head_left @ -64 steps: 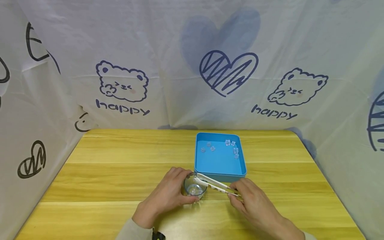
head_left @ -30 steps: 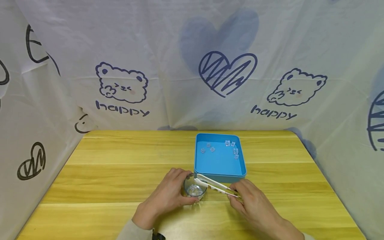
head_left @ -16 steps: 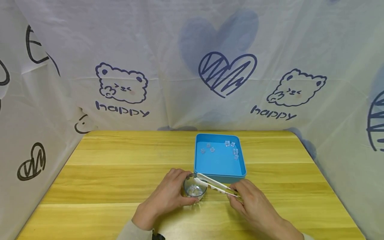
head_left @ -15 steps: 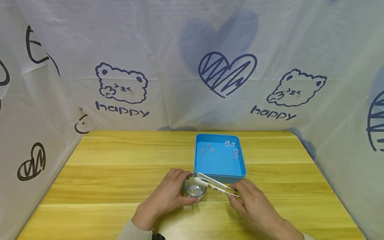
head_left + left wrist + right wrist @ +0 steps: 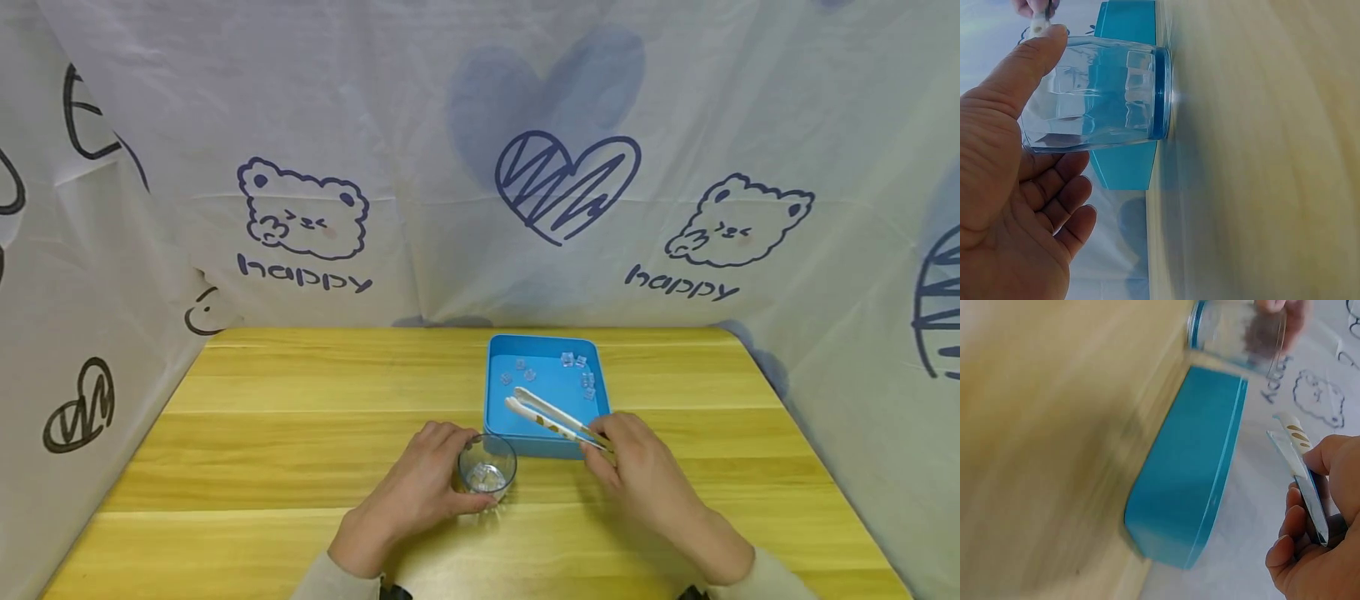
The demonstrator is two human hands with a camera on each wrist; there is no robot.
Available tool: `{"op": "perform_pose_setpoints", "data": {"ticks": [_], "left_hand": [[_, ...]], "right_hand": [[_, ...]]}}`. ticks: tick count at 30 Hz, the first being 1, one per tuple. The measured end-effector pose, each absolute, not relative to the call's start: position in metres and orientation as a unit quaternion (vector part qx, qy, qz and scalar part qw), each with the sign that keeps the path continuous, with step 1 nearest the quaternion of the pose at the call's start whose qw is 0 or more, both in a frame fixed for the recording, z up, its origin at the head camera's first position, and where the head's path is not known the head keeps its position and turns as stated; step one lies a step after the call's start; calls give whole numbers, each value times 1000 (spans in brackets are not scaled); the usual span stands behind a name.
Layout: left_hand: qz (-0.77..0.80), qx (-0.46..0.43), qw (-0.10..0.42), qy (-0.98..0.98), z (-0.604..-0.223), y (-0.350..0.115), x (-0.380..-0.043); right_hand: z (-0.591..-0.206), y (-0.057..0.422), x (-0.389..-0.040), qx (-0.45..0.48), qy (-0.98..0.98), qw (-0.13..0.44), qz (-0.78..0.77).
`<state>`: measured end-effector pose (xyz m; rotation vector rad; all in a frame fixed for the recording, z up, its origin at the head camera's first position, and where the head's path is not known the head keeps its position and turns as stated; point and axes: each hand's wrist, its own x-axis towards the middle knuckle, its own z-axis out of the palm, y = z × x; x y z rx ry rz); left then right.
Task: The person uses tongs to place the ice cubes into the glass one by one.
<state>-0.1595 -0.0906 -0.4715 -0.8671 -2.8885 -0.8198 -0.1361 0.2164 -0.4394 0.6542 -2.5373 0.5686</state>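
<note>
My left hand [image 5: 420, 485] grips a small clear glass [image 5: 501, 467] standing on the table, thumb on the near side and fingers behind. Several clear cubes [image 5: 486, 478] lie at the glass's bottom. In my right hand [image 5: 637, 467] is a pair of tongs [image 5: 551, 417] with white tips, pinched between thumb and fingers. Its tips are slightly apart and hold nothing, over the near part of a blue tray [image 5: 547, 448]. On the tray floor sit clear cubes, some at the left [image 5: 529, 375] and others along the right side [image 5: 588, 380].
The wooden table [image 5: 285, 467] stretches to both sides of the tray. A white cloth [image 5: 420, 150] with printed bears and hearts hangs behind the table and at both sides. The glass stands right at the tray's near left corner.
My right hand has moved the tongs up and to the right, from the glass's mouth to over the tray. My left hand and the glass have stayed in place.
</note>
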Motion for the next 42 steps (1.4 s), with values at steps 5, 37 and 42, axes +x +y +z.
{"op": "perform_pose_setpoints", "data": {"ticks": [5,37,42], "left_hand": [[-266,-274,1,-924,-471,-91,-159],[-275,-273,1,-922,-474,-92,-160],[-278,-273,-2,-921,-475,-92,-161]], "right_hand": [[-439,223,-157,217,-930,220,200],[-450,216,-210,126,-972,131,147],[-452,213,-212,134,-972,132,143]]}}
